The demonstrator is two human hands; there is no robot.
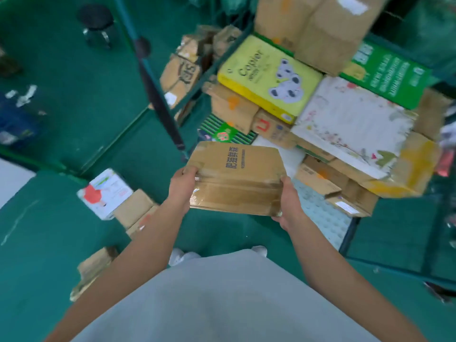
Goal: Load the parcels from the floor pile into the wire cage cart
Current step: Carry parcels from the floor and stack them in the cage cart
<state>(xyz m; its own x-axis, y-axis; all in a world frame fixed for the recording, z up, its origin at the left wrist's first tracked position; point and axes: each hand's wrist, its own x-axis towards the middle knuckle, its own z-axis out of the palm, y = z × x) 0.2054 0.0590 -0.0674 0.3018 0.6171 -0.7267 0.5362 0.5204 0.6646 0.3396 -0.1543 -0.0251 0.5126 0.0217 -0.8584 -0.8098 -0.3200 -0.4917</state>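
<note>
I hold a flat brown cardboard parcel (237,178) with black printed characters and clear tape, lifted in front of me. My left hand (182,186) grips its left edge and my right hand (290,201) grips its lower right corner. Just beyond it stands the wire cage cart (345,233) with a pale studded floor. Inside are stacked parcels: a yellow copier-paper box (269,77), a white floral box (350,124), a green box (387,72) and several brown cartons (318,28). On the floor to my left lie more parcels: a white and red box (106,193) and brown cartons (134,208).
The floor is green (61,70). A dark pole (160,99) slants across the cart's left side. A black stool (97,23) stands far left. More brown boxes (181,75) lie behind the cart frame. A crushed carton (93,270) lies near my left leg.
</note>
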